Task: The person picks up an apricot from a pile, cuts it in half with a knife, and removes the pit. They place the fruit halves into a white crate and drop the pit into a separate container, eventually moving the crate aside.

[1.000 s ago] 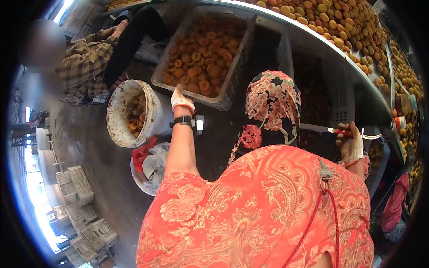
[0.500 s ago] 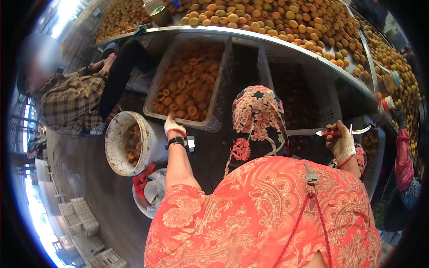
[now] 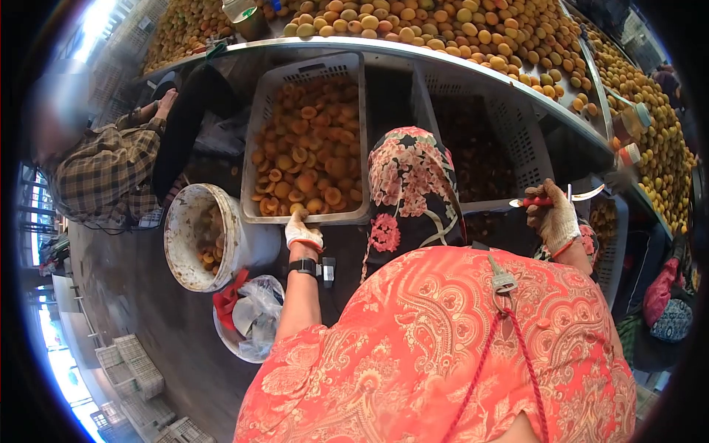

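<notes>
Desk (image 3: 443, 53) heaped with apricots (image 3: 487, 29) crosses the far side; any lettering on the jar (image 3: 628, 154) at right is illegible. Left hand (image 3: 303, 235) touches the near rim of the halved-apricot crate (image 3: 332, 218), finger closure unclear; right hand (image 3: 555, 221) has fingers closed around a red-handled knife (image 3: 537, 201).

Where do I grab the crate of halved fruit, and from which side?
Probably the crate by its near rim, beside the left hand, coming from the wearer's side: that straight lip faces the person, while the far end sits near the table.
</notes>
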`<action>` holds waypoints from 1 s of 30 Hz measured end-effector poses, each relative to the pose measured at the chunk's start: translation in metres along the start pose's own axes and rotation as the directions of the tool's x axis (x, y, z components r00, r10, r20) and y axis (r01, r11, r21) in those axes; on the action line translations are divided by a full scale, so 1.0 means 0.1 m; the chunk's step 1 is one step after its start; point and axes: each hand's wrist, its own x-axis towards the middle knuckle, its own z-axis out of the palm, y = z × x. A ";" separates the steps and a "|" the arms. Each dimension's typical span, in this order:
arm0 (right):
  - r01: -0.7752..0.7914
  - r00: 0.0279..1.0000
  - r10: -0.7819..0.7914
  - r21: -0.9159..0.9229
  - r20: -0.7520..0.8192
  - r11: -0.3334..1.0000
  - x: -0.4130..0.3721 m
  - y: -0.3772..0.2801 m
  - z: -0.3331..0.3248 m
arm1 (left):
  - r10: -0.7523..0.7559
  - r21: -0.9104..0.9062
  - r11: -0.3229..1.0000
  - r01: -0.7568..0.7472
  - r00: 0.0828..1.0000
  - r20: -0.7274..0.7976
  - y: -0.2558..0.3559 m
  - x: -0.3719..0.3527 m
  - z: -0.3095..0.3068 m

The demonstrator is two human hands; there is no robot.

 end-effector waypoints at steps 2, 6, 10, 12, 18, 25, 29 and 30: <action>0.016 1.000 -0.016 -0.035 -0.008 0.999 0.00 0.00 0.02 | -0.033 0.023 0.999 0.033 0.999 -0.015 -0.08 -0.18 -0.11; 0.027 0.999 -0.028 -0.011 -0.045 1.000 0.02 -0.03 0.08 | 0.002 0.006 1.000 -0.002 0.998 -0.067 -0.24 -0.60 -0.30; 0.078 0.997 -0.079 -0.080 0.000 0.994 0.04 -0.07 0.15 | -0.091 0.013 0.996 0.092 0.993 -0.070 -0.25 -0.78 -0.75; 0.121 0.993 -0.120 -0.088 0.013 0.989 0.04 -0.13 0.18 | -0.087 0.062 0.993 0.096 0.987 -0.136 -0.26 -0.95 -0.86; 0.192 0.979 -0.184 -0.102 0.082 0.976 0.08 -0.19 0.22 | -0.046 0.355 0.932 0.074 0.995 -0.087 0.02 -1.14 -1.12; 0.048 0.992 -0.054 0.055 0.113 0.997 0.20 -0.05 0.08 | 0.742 0.927 -0.249 -0.282 0.559 0.369 0.60 -1.61 -0.43; 0.039 0.997 -0.041 0.032 0.067 0.999 0.18 -0.05 0.04 | 0.687 0.946 -0.239 -0.217 0.651 0.323 0.59 -0.78 -0.39; 0.041 0.997 -0.043 0.033 0.062 0.999 0.16 -0.04 0.02 | 0.661 0.961 -0.231 -0.152 0.700 0.270 0.52 -0.75 -0.25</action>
